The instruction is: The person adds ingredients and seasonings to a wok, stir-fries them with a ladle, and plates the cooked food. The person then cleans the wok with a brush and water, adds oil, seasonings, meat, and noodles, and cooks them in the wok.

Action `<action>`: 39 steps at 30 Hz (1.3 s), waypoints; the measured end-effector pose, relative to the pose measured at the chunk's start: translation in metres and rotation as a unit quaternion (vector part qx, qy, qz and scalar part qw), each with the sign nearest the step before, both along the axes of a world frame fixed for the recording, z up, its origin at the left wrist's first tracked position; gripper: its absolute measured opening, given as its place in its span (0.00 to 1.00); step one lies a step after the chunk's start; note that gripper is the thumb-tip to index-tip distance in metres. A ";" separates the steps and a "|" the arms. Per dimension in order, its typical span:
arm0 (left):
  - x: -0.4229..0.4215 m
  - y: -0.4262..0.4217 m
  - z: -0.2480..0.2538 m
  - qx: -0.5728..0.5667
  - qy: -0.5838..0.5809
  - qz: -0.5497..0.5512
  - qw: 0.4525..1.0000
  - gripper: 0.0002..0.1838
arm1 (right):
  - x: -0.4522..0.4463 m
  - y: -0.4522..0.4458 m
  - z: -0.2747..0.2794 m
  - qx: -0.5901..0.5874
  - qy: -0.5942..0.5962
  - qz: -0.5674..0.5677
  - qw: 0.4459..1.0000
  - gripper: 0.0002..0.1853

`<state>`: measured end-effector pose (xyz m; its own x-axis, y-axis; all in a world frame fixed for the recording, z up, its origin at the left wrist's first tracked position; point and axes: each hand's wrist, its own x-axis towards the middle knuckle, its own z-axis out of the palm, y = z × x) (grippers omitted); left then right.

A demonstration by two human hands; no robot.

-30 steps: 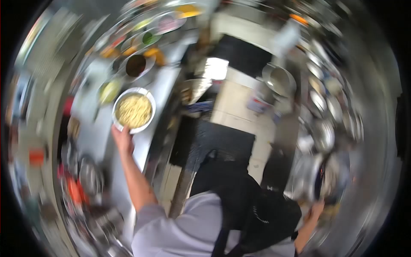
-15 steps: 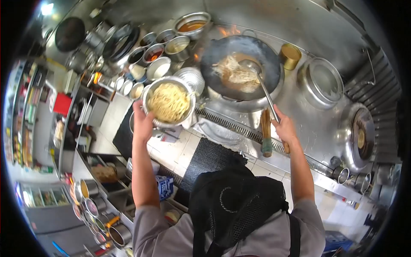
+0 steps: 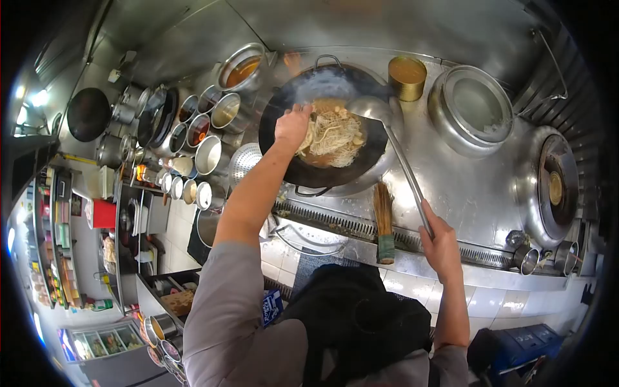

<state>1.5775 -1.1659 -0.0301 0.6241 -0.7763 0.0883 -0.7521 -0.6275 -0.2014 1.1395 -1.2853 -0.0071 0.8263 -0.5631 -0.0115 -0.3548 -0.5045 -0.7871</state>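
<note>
My left hand (image 3: pixel 293 126) is over the left part of the black wok (image 3: pixel 284 166), beside the noodles (image 3: pixel 335 138). Its fingers are bent together; what they hold, if anything, cannot be made out. The bowl of noodles from the earlier frames cannot be made out. Thin pale noodles and thicker yellow strands lie in brown liquid in the wok. My right hand (image 3: pixel 440 242) is closed round the long handle of a metal ladle (image 3: pixel 406 161), whose head rests at the right of the noodles.
Bowls of sauces and seasonings, a steel bowl of brown liquid (image 3: pixel 244 69) and a perforated skimmer (image 3: pixel 244 161) are left of the wok. To the right stand a tin can (image 3: pixel 407 77), a large pot (image 3: pixel 474 109) and another wok (image 3: pixel 554 177). A bamboo brush (image 3: pixel 384 222) lies at the front.
My left hand has moved from the noodle bowl's rim at the left to over the wok. Thicker yellow noodles now show in the wok. My right hand still holds the ladle.
</note>
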 end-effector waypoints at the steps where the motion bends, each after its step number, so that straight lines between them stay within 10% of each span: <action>1: 0.004 -0.001 -0.001 0.000 0.002 0.000 1.000 0.12 | -0.002 -0.001 0.000 0.000 0.002 0.000 1.000 0.34; 15: -0.047 0.014 0.078 -0.153 -0.111 -0.243 0.952 0.09 | -0.006 -0.008 0.012 -0.157 0.034 0.031 0.987 0.33; 24: -0.076 0.288 0.006 -0.514 -0.117 0.227 0.819 0.19 | 0.086 0.021 -0.024 0.050 -0.055 0.107 0.992 0.31; 26: -0.140 0.388 -0.015 -0.576 -0.067 0.387 0.717 0.17 | 0.123 -0.033 -0.101 0.039 -0.029 0.164 0.985 0.32; 27: -0.176 0.440 -0.037 -0.585 -0.106 0.440 0.674 0.16 | 0.136 0.005 -0.042 0.045 0.126 0.104 0.985 0.32; 29: -0.281 0.524 -0.058 -0.597 -0.090 0.596 0.530 0.20 | 0.178 -0.015 -0.092 -0.164 -0.093 0.172 0.967 0.31; 31: -0.383 0.606 -0.131 -0.540 -0.269 0.675 0.426 0.19 | 0.223 -0.018 -0.098 0.009 0.013 0.114 0.993 0.31; 33: -0.490 0.605 -0.048 -0.699 -0.247 0.661 0.118 0.16 | 0.274 -0.054 -0.135 0.074 0.000 0.158 0.985 0.30; 35: -0.602 0.670 -0.113 -0.656 -0.361 0.662 0.018 0.16 | 0.275 -0.028 -0.117 -0.015 -0.003 0.183 0.983 0.30; 39: -0.751 0.688 -0.073 -0.651 -0.525 0.539 -0.103 0.21 | 0.246 0.048 -0.079 -0.146 -0.015 0.211 0.966 0.29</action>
<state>0.8262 -0.4778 -0.1030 -0.7512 0.6272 -0.2056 -0.2792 -0.0198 0.9600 1.3855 -1.2376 -0.0860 0.9806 -0.1512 0.1245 -0.0480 -0.8018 -0.5956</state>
